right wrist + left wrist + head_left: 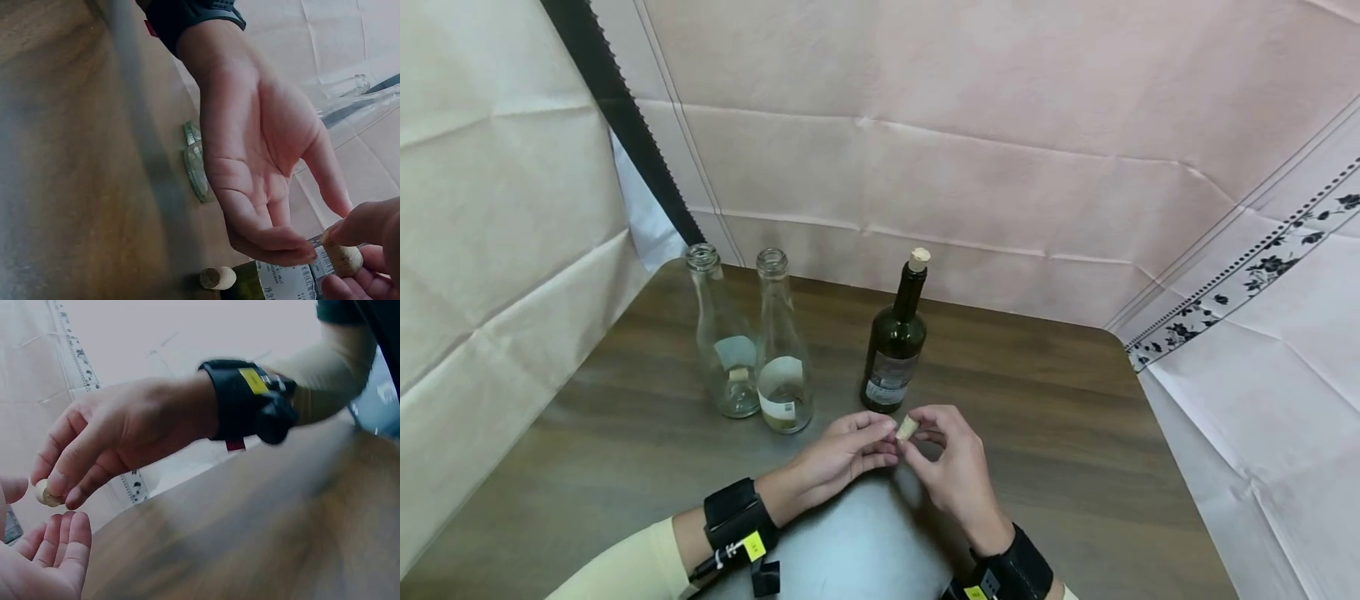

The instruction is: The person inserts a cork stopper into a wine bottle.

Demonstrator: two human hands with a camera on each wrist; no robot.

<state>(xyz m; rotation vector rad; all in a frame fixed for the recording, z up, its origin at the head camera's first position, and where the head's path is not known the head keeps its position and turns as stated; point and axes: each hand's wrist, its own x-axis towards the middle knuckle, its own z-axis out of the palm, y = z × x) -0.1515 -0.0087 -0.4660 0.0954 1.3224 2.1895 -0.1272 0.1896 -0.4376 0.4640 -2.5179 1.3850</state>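
A small pale cork [907,427] is pinched between the thumb and fingers of my right hand [951,462]. My left hand [842,462] is turned palm up beside it, with fingers loosely extended. In the left wrist view the cork [47,494] is just above the left fingertips; contact is unclear. Behind the hands stands a dark green bottle [895,337] with another cork [919,259] in its mouth. The right wrist view shows a further cork [217,277] by the green bottle's foot, hidden in the head view.
Two clear glass bottles, one at far left [706,317] and one beside it [778,333], stand uncorked on the wooden table [1037,400]. A pale piece [739,375] shows through the leftmost bottle. Pale cloth [962,192] hangs behind the table's rear edge.
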